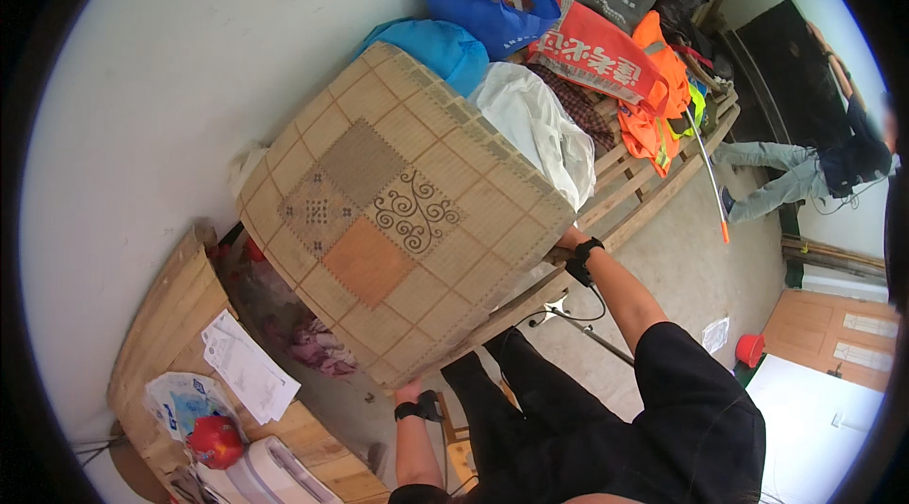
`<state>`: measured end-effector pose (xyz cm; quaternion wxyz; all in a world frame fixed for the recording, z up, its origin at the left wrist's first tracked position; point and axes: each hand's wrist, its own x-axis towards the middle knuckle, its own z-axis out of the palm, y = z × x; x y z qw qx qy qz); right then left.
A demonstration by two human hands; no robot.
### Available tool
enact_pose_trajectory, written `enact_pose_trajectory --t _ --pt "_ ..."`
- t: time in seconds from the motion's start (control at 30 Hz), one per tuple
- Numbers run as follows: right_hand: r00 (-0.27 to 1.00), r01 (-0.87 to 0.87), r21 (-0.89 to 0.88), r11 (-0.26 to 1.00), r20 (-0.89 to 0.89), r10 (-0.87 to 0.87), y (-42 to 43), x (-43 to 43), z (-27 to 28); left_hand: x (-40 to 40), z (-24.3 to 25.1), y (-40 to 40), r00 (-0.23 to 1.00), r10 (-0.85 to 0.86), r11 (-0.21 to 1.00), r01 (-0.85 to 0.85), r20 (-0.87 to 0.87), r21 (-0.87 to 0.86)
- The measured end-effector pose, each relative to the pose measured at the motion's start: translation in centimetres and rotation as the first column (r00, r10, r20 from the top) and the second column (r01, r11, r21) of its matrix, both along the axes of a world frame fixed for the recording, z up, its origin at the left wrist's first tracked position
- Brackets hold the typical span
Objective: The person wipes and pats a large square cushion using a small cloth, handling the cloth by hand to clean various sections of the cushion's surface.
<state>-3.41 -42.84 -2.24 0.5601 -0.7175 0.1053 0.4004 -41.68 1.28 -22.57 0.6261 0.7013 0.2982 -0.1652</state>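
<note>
A large beige patterned mat (440, 127), with a patchwork of grey and orange squares, spans the middle of the view over a slatted wooden bed frame (625, 220). My left hand (406, 392) grips the mat's near lower corner, its fingers mostly hidden. At the mat's right corner, my right hand (570, 238) holds the edge, fingers partly hidden beneath it. Both wrists wear black straps with a device. A white plastic bag (540, 120) and a light blue bag (433, 49) touch the mat's far edge.
On the frame lie a blue tote bag (490, 6), a red bag (596, 49) and orange reflective clothing (650, 134). A wooden table (341, 454) at lower left bears papers (248, 369) and a red package (215, 441). Another person (802, 163) stands at right beyond a pole (703, 163).
</note>
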Motion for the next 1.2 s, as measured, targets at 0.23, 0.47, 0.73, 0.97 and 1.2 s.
enact_pose_trajectory --t 0.23,0.47,0.73,0.97,1.2 --pt "0.957 -0.077 -0.157 0.985 0.266 0.117 -1.1 -2.7 -3.2 3.5 5.0 1.7 0.936 -0.192 0.798 0.324 -0.296 0.508" --pt "0.860 0.081 -0.186 0.979 0.510 0.026 0.6 -6.7 -5.3 10.1 14.4 2.4 0.534 0.732 0.145 -0.729 -0.423 -0.669" --pt "0.953 -0.018 -0.120 0.993 0.299 0.053 1.4 -8.0 2.3 14.2 22.1 4.4 0.690 0.694 0.421 -0.620 -0.204 -0.662" --pt "0.996 0.070 -0.324 0.944 0.068 -0.050 1.4 -7.4 -5.9 12.7 24.7 6.8 0.846 0.353 0.773 -0.504 -0.398 -0.385" --pt "0.924 -0.214 -0.695 0.687 0.083 0.373 -3.3 -12.7 -4.7 15.4 51.3 1.5 0.911 -0.123 0.944 -0.015 0.394 0.331"
